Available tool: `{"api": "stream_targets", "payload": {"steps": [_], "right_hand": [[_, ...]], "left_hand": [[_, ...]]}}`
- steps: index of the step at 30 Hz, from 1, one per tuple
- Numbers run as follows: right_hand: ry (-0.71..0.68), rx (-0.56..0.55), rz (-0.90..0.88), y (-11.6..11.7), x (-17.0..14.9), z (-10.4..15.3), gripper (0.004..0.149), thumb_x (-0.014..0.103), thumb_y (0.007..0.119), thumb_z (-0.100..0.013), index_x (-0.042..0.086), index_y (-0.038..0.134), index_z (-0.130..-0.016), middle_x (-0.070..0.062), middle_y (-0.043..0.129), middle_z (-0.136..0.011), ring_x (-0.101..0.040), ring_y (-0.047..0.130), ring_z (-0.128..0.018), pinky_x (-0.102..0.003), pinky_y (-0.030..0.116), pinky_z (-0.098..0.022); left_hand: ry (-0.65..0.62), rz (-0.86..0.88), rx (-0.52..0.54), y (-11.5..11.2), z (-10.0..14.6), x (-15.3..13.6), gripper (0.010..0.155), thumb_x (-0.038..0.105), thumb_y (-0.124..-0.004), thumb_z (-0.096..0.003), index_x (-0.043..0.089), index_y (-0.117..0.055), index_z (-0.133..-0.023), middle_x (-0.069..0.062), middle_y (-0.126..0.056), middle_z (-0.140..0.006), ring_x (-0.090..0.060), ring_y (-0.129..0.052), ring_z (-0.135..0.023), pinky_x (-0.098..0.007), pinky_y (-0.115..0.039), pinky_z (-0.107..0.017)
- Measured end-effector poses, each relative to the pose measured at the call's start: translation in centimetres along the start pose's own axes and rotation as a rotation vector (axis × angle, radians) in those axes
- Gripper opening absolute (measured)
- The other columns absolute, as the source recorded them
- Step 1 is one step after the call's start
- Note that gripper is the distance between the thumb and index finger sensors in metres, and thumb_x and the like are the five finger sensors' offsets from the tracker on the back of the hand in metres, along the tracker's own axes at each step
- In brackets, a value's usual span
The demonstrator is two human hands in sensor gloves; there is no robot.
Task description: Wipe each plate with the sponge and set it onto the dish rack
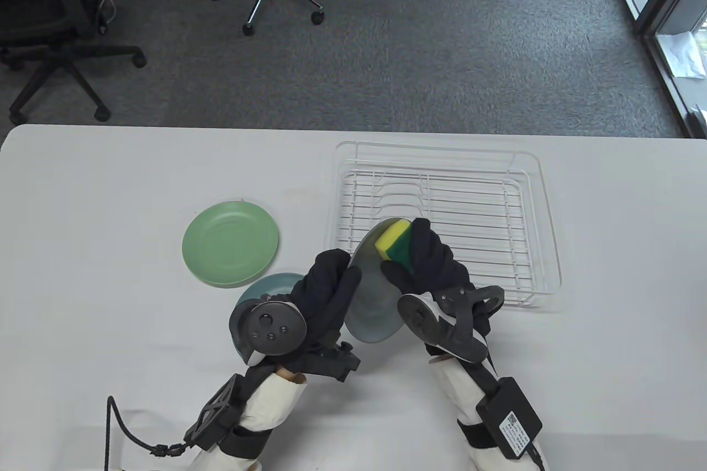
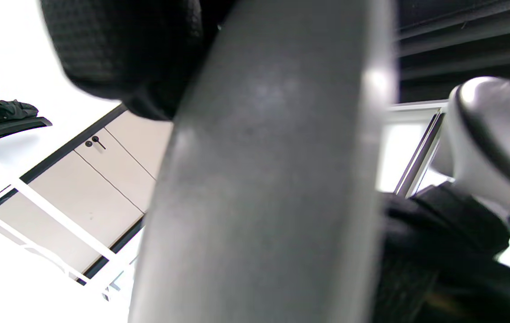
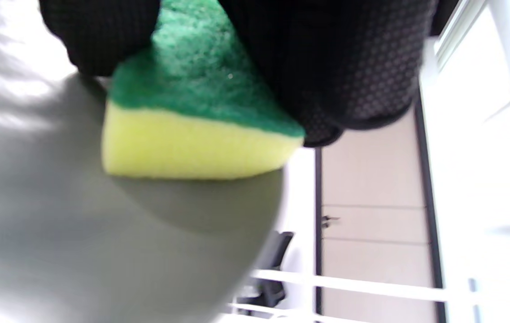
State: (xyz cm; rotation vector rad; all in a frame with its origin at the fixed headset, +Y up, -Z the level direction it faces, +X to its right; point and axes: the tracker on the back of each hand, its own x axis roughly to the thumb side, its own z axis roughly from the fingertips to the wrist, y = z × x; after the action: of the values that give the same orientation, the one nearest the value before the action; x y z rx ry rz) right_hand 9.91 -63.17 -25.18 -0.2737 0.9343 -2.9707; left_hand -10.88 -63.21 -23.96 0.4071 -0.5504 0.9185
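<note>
My left hand [image 1: 331,283] grips the left rim of a grey plate [image 1: 371,294], held tilted on edge above the table in front of the rack. That plate fills the left wrist view [image 2: 263,179], with a gloved finger over its top. My right hand [image 1: 425,264] holds a yellow and green sponge [image 1: 395,242] against the plate's upper face. Close up, the sponge [image 3: 196,121] has its yellow side on the grey plate [image 3: 80,224] and black fingers [image 3: 340,67] curled over its green side. A green plate [image 1: 230,244] lies flat to the left. A blue-grey plate [image 1: 265,286] lies partly hidden under my left hand.
The white wire dish rack [image 1: 541,228] stands at centre right with nothing in it. Its front left corner is hidden behind the tilted plate. Bare white table lies to the far left and far right. Office chairs stand on the carpet beyond the far edge.
</note>
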Motion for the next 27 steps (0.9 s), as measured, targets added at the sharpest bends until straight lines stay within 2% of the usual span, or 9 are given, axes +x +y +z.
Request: {"api": "stream_targets", "payload": {"steps": [4, 9, 15, 20, 24, 27], "right_hand": [[0.054, -0.023, 0.058, 0.0, -0.9, -0.1, 0.083, 0.05, 0.072, -0.051, -0.008, 0.053, -0.107, -0.027, 0.082, -0.089, -0.036, 0.094, -0.065, -0.042, 0.086, -0.047], [0.122, -0.018, -0.113, -0.9, -2.6, -0.1, 0.083, 0.049, 0.072, -0.052, -0.009, 0.053, -0.107, -0.028, 0.081, -0.09, -0.038, 0.093, -0.066, -0.043, 0.085, -0.047], [0.149, 0.001, -0.274, -2.0, -3.6, -0.2, 0.082, 0.048, 0.071, -0.053, -0.009, 0.052, -0.108, -0.028, 0.08, -0.091, -0.038, 0.093, -0.068, -0.043, 0.085, -0.048], [0.153, 0.08, -0.449, -2.1, -3.9, -0.3, 0.081, 0.046, 0.071, -0.054, -0.011, 0.051, -0.109, -0.031, 0.08, -0.092, -0.041, 0.092, -0.068, -0.045, 0.085, -0.048], [0.117, 0.185, -0.602, -1.7, -3.3, -0.4, 0.081, 0.046, 0.07, -0.056, -0.012, 0.05, -0.109, -0.031, 0.079, -0.092, -0.04, 0.093, -0.067, -0.043, 0.085, -0.048], [0.126, 0.158, -0.681, -1.6, -3.3, -0.3, 0.081, 0.044, 0.069, -0.057, -0.015, 0.048, -0.108, -0.033, 0.077, -0.092, -0.041, 0.092, -0.068, -0.042, 0.085, -0.048]], "left_hand": [[0.02, 0.023, 0.025, 0.5, 0.0, -0.1, 0.052, 0.04, -0.053, -0.0636, -0.002, -0.061, -0.092, -0.025, -0.086, -0.08, -0.03, -0.102, -0.051, -0.031, -0.094, -0.032], [0.084, 0.083, 0.075, 1.5, -0.1, -1.2, 0.052, 0.039, -0.052, -0.0638, -0.003, -0.06, -0.092, -0.025, -0.086, -0.08, -0.029, -0.103, -0.052, -0.03, -0.094, -0.032], [0.219, 0.217, 0.175, 3.2, 0.0, -3.5, 0.056, 0.037, -0.051, -0.0642, -0.009, -0.052, -0.096, -0.026, -0.083, -0.081, -0.029, -0.102, -0.054, -0.029, -0.094, -0.034], [0.301, 0.359, 0.239, 4.4, 0.2, -4.9, 0.061, 0.033, -0.05, -0.0647, -0.017, -0.044, -0.1, -0.028, -0.08, -0.083, -0.03, -0.101, -0.057, -0.03, -0.094, -0.037], [0.327, 0.441, 0.243, 4.5, 0.3, -5.3, 0.058, 0.03, -0.047, -0.0649, -0.017, -0.044, -0.1, -0.029, -0.078, -0.084, -0.03, -0.1, -0.058, -0.03, -0.094, -0.038], [0.342, 0.445, 0.228, 4.3, 0.3, -5.6, 0.056, 0.028, -0.046, -0.0649, -0.016, -0.045, -0.1, -0.029, -0.079, -0.084, -0.03, -0.101, -0.058, -0.028, -0.095, -0.037]]}}
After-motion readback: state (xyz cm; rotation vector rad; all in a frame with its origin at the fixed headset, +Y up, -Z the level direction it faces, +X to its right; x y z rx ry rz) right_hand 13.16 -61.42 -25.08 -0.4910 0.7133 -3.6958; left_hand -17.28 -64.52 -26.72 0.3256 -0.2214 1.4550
